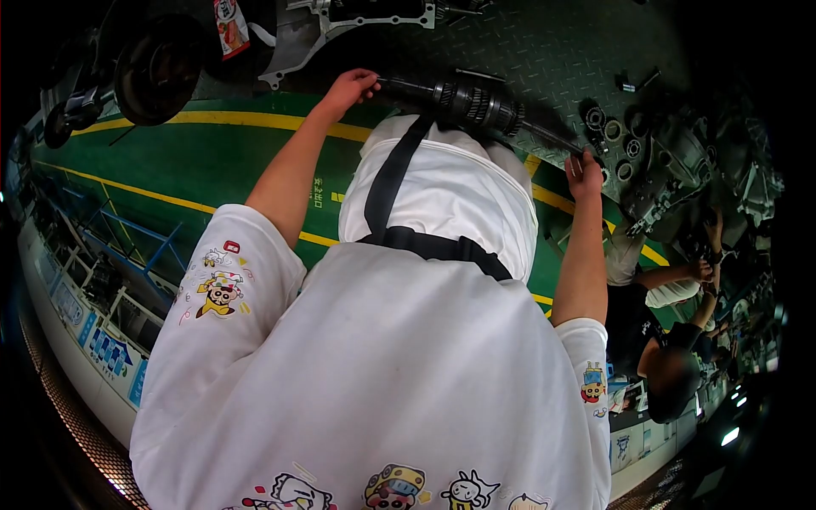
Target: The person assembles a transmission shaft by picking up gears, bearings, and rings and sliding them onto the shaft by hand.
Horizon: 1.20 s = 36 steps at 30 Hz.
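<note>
A dark transmission gear shaft (478, 104) with several toothed gears stretches between my two hands, just in front of my waist and at the near edge of the bench. My left hand (353, 89) is closed round its thin left end, fingers pinched together. At the other end, my right hand (584, 173) grips the splined tip, lower in the picture. The shaft slopes down to the right. Whether it rests on the bench edge or is lifted off it, I cannot tell.
Beyond the shaft lies a metal-plate bench top (544, 51) with a grey housing (340, 21) and a snack packet (230, 30). Bearing rings (614, 130) and gearbox castings (671, 170) crowd the right. A co-worker (654, 340) is at the right, hands near other parts.
</note>
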Each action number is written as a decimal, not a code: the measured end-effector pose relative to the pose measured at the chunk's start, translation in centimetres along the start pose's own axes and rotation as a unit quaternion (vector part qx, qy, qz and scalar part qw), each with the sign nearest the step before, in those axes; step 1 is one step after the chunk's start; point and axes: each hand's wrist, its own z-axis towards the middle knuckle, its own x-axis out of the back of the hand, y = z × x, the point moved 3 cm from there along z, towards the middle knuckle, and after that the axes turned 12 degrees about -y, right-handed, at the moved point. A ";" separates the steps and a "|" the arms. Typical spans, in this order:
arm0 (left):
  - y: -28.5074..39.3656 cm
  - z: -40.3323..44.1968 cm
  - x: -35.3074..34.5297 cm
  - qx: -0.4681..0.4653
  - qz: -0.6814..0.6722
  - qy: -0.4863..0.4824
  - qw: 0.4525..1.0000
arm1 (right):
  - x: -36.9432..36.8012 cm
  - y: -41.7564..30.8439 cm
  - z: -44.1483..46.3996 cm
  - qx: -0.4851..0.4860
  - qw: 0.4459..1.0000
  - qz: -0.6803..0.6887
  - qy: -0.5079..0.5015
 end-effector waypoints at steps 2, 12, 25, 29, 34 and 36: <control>-0.1 0.1 -0.1 -0.001 -0.007 0.003 1.000 | -0.2 -0.1 -0.2 0.002 1.000 0.001 0.000; -0.2 0.0 -0.2 -0.002 0.002 0.015 1.000 | 0.3 0.3 0.1 0.015 1.000 0.008 0.013; 0.3 0.6 -0.4 -0.010 0.017 0.042 0.999 | 0.4 0.3 0.2 0.003 1.000 0.000 0.026; 0.2 0.9 -0.4 -0.008 0.016 0.042 0.999 | 0.6 0.4 0.7 0.004 1.000 0.002 0.018; 0.3 0.7 -0.4 -0.013 0.014 0.042 0.999 | 0.7 0.8 0.6 0.026 0.999 0.018 0.017; 0.3 0.6 -0.5 -0.016 0.012 0.040 0.999 | 0.7 0.8 0.6 0.025 0.999 0.018 0.016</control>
